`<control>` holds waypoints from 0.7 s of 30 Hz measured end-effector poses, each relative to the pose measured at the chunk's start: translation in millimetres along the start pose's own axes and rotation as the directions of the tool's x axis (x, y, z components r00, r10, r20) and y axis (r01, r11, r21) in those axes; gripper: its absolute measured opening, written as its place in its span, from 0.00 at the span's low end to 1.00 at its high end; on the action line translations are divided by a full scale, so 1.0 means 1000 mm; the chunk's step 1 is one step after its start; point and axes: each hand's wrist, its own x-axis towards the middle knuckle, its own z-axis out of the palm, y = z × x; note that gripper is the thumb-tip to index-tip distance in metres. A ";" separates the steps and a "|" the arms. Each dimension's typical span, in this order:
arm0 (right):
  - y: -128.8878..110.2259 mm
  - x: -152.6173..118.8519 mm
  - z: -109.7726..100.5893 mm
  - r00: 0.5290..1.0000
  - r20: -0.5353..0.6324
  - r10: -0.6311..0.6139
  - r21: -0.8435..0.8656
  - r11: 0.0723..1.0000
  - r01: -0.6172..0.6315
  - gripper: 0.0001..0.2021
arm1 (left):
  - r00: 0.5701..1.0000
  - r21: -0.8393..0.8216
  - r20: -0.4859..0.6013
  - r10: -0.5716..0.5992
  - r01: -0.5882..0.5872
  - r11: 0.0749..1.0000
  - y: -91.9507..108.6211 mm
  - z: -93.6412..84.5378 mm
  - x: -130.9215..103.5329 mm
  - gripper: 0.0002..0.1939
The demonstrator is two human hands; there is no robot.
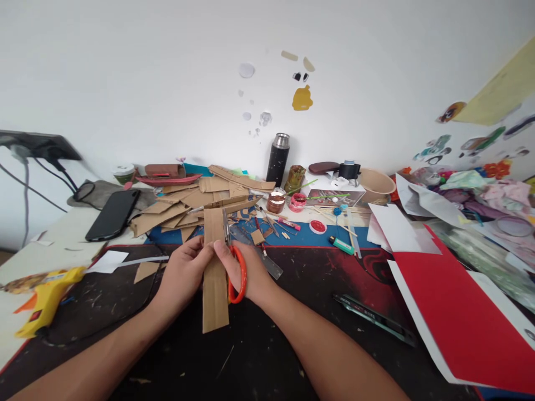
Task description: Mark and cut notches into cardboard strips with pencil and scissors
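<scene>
My left hand point(187, 268) pinches the left edge of a long, narrow strip of brown cardboard point(215, 301), held upright above the dark mat. In my right hand point(251, 267) is a pair of scissors point(238, 281) with orange-red handles. Its metal blades point away from me along the strip's right edge; whether they bite into the cardboard I cannot tell. My right thumb also rests against the strip. Behind both hands lies a heap of cut cardboard pieces point(175, 209).
A yellow glue gun point(50, 301) and a black phone point(112, 214) lie left. To the right are a utility knife point(374, 320), a green lighter point(341, 245) and red paper point(463, 312). Paint jars point(297, 203) and a black thermos point(278, 160) stand at the back.
</scene>
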 end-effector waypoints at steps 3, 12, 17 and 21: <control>0.001 0.000 -0.001 1.000 0.013 0.009 0.049 0.999 -0.010 0.32 | 1.000 -0.016 0.030 -0.005 0.005 1.000 0.002 0.003 -0.003 0.30; -0.003 0.003 -0.005 0.994 0.028 0.106 0.260 0.959 -0.110 0.29 | 0.999 -0.123 0.024 -0.024 0.026 0.992 -0.008 -0.009 0.007 0.29; -0.003 0.014 -0.015 0.978 0.070 0.195 0.417 0.885 -0.206 0.30 | 1.000 -0.179 -0.007 -0.019 0.018 0.984 -0.008 -0.011 0.013 0.30; -0.003 0.017 -0.019 0.980 0.026 0.197 0.471 0.862 -0.186 0.27 | 1.000 -0.166 0.023 -0.016 0.019 0.986 -0.004 -0.010 0.010 0.30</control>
